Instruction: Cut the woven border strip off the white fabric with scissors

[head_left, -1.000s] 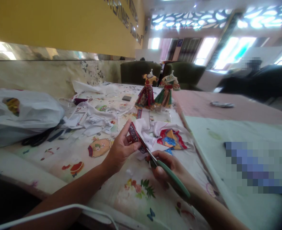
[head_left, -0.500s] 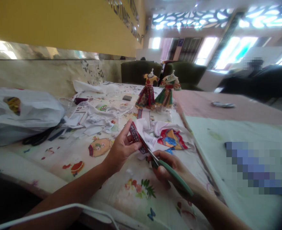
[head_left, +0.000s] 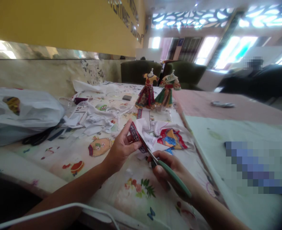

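Pinched in my left hand (head_left: pixel 124 147) is a red and black patterned fabric strip (head_left: pixel 134 132), its near part beside white cloth. My right hand (head_left: pixel 167 166) grips green-handled scissors (head_left: pixel 176 179), whose blades lie along the strip's right edge and point up and left. Just behind the scissors, white cloth (head_left: pixel 143 126) lies on the table, with a red, blue and orange fabric piece (head_left: pixel 172 139) to its right. A small peach embroidered piece (head_left: pixel 100 147) lies flat to the left of my left hand.
Two small dresses on stands, one maroon (head_left: pixel 147 91) and one green (head_left: pixel 166 92), stand further back. At the left are a white plastic bag (head_left: pixel 23 118), black scissors (head_left: pixel 39 136) and paper scraps (head_left: pixel 93 123). A white cable (head_left: pixel 66 207) crosses the near left.
The scissor handles and my right hand have shifted very slightly left. My left hand and the strip look the same.
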### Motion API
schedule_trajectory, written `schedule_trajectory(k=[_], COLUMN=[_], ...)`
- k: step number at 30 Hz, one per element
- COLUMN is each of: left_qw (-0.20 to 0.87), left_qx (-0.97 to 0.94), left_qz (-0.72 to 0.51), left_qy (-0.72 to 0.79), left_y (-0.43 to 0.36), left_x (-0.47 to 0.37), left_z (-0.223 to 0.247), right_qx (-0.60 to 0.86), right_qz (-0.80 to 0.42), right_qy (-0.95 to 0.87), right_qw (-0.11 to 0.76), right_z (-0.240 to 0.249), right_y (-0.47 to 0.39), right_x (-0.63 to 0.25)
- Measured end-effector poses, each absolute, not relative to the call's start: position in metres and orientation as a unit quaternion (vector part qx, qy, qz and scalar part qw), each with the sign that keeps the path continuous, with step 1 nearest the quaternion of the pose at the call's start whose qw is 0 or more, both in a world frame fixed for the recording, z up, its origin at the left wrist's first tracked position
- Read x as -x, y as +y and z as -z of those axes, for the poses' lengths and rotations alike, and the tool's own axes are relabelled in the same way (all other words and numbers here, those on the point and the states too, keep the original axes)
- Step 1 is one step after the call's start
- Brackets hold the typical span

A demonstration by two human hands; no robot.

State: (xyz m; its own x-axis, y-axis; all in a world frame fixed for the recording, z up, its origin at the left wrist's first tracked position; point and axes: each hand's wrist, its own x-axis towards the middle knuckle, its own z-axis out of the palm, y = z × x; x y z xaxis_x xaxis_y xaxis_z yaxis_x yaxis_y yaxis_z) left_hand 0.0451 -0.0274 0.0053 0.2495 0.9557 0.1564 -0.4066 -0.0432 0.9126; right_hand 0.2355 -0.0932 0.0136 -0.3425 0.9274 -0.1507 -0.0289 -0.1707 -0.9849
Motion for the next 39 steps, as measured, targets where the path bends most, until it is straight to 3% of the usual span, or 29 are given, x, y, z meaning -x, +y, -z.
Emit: schedule_trajectory(k=[39], left_qw=[0.625], left_qx=[-0.459], left_qz=[-0.557], left_qy=[0.298], left_y=[-0.0267], left_x=[-0.0472], left_z=[-0.0042], right_qx=[0.435], right_qz=[-0.624], right_qy=[-0.522], right_qw=[0.386], right_z=[-0.0097], right_y=[-0.0921], right_x=[-0.2332])
